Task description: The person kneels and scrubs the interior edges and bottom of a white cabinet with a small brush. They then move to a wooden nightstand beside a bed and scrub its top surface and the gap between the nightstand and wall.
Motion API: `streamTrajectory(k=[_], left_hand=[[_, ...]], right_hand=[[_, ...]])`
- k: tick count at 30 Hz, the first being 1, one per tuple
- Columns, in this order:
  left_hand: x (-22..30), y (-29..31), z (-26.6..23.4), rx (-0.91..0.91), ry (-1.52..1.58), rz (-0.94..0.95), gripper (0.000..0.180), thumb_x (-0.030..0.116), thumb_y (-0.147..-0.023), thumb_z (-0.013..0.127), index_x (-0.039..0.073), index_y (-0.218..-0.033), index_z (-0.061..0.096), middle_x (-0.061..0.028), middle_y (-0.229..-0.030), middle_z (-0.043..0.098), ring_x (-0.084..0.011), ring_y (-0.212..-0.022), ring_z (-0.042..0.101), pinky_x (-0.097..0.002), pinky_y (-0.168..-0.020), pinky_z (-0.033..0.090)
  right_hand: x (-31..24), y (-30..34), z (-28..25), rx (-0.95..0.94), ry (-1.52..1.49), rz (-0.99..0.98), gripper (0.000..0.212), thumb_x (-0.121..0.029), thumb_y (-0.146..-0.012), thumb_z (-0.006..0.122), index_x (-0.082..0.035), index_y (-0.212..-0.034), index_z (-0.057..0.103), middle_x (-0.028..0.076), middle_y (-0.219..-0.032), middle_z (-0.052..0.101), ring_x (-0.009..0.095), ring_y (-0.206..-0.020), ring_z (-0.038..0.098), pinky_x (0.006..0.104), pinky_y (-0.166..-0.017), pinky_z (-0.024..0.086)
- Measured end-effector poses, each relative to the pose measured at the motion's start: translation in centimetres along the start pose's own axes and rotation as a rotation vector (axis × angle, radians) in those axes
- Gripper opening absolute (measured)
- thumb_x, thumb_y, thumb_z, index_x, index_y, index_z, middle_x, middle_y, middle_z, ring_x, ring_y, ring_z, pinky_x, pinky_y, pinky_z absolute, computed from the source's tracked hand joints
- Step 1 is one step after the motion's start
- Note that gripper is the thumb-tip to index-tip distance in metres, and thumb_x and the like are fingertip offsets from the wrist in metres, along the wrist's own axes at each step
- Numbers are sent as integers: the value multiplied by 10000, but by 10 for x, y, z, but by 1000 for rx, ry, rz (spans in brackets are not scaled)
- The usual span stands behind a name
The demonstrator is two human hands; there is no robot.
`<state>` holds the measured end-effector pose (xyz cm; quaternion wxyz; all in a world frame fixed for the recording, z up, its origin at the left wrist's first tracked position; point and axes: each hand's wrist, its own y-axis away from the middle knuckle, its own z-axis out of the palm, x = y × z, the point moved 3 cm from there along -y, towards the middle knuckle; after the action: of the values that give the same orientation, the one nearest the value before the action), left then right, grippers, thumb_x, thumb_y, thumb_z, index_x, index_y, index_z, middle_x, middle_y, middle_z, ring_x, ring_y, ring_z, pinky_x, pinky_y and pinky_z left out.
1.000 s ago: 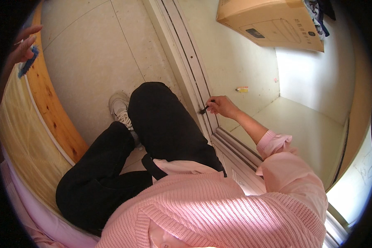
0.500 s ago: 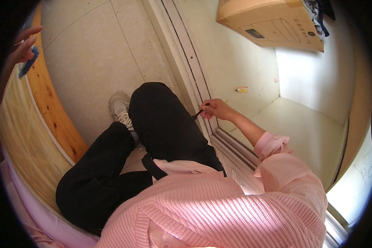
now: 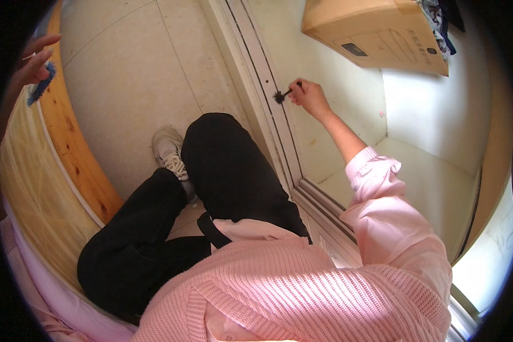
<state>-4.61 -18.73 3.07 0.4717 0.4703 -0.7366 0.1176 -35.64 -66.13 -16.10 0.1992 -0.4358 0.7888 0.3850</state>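
Brush (image 3: 279, 97) farther forward; cloth (image 3: 435, 25) in box (image 3: 376, 35)

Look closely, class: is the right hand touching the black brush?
Touching. The head view shows the right hand gripping the black brush by its thin handle.

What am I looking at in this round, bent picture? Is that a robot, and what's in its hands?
There is no robot: these are a person's two bare hands. The camera sits on their head and looks down; its wide lens bends straight edges. The right hand holds a small black brush with a bushy head over a long white strip with dark grooves; whether the bristles touch it is hard to tell. At the picture's left edge, the left hand seems to hold a blue-bristled brush, partly hidden. Upper right, a brown cardboard box has dark and patterned cloth sticking out.
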Motion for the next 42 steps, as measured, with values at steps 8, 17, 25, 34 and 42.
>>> streamTrajectory(k=[8, 17, 25, 34, 42], left_hand=[[-17, 0, -7, -60, -159, 245, 317, 206, -870, 604, 55, -1149, 598, -86, -905, 603, -129, -807, 548, -264, -689, 443], [-31, -2, -15, -34, -218, 209, 308, 198, -874, 598, 67, -1153, 593, -82, -909, 596, -131, -810, 543, -262, -692, 441], [-9, 19, 2, -9, -540, 9, 433, 392, -915, 471, 177, -1291, 462, -44, -1332, 449, -157, -1218, 436, -341, -986, 379], [-66, -17, -27, 15, -762, 136, 358, 333, -914, 501, 211, -1251, 503, -57, -1315, 472, -169, -1164, 485, -325, -928, 442], [-33, -1, -10, 14, -617, 15, 408, 392, -889, 521, 205, -1251, 512, -69, -1314, 460, -185, -1163, 467, -341, -934, 417]], right_hand=[[-5, 43, 8, -341, -94, 265, 261, -199, -891, 513, 27, -797, 606, 94, -657, 636, 132, -546, 598, 262, -504, 492], [-22, -8, 11, -155, 531, -7, 276, -218, -871, 525, 32, -786, 604, 100, -648, 625, 165, -553, 610, 304, -560, 503], [-31, -10, -2, -196, -22, 215, 286, -250, -926, 502, -4, -808, 590, 68, -697, 641, 128, -541, 593, 265, -479, 493], [-84, -120, -2, 185, 176, -65, 300, -252, -858, 542, 17, -736, 598, 110, -642, 633, 196, -524, 604, 329, -549, 500], [-66, -96, 7, -315, 284, 297, 312, -223, -868, 488, 23, -705, 590, 119, -634, 641, 198, -516, 620, 334, -534, 501]])
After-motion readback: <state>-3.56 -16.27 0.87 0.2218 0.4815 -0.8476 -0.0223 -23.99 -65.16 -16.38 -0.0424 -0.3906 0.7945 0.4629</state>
